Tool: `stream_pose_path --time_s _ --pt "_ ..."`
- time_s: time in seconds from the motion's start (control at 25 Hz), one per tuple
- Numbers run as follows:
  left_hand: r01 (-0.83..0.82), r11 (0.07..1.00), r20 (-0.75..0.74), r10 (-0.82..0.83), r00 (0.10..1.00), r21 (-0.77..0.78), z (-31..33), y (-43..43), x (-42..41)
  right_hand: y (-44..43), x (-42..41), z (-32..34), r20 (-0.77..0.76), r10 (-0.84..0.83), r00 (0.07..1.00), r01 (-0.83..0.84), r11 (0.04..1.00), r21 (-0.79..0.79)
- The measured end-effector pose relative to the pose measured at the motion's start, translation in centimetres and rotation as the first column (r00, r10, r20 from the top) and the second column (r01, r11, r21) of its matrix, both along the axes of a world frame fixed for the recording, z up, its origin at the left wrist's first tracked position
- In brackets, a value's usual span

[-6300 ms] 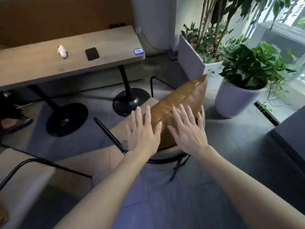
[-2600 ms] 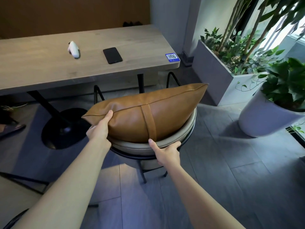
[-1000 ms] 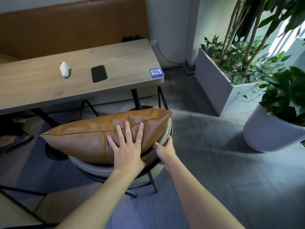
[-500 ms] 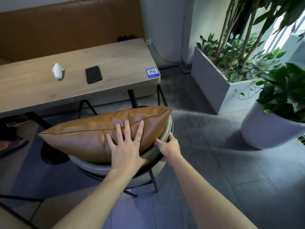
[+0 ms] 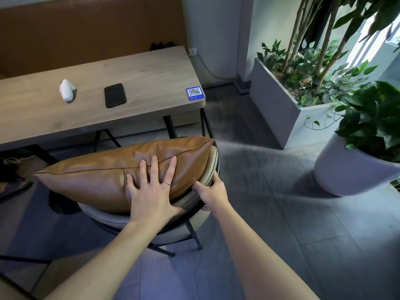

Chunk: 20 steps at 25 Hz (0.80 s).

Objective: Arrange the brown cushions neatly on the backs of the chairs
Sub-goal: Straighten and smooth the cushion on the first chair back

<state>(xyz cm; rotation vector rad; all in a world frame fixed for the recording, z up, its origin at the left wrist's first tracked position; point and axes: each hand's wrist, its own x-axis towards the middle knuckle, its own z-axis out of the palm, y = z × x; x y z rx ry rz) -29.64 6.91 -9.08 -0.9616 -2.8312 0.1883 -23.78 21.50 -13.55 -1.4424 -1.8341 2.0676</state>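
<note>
Head view: the brown cushion (image 5: 104, 180) lies lengthwise along the curved padded back of the chair (image 5: 201, 180), its left end overhanging. The left hand (image 5: 151, 191) presses flat on it, fingers (image 5: 154, 167) spread apart. The right hand (image 5: 213, 191) has its fingers closed on the chair back's rim, beside the wooden table (image 5: 140, 68)

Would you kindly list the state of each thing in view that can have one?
brown cushion: on edge along the chair back, left end overhanging.
chair: tucked toward the table.
left hand: flat, pressing the cushion.
right hand: gripping the chair's rim.
phone: flat, screen dark.
</note>
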Motion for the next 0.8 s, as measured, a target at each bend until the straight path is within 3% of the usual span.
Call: stream_pose_path --time_s 0.52,0.68,0.8 --pt "-0.024 1.000 0.022 0.024 0.999 -0.011 0.9 0.1 1.2 -1.5 1.7 -0.7 0.023 0.080 0.997 -0.079 0.996 -0.033" --pt "0.006 1.000 0.159 -0.010 0.987 0.026 2.7 -1.3 1.8 -2.5 3.9 0.2 0.111 0.212 0.971 -0.226 0.966 0.129" --pt "0.029 0.998 0.227 -0.041 0.973 0.056 4.4 -4.6 3.5 -4.0 6.1 2.6 0.219 0.352 0.910 -0.405 0.865 0.297"
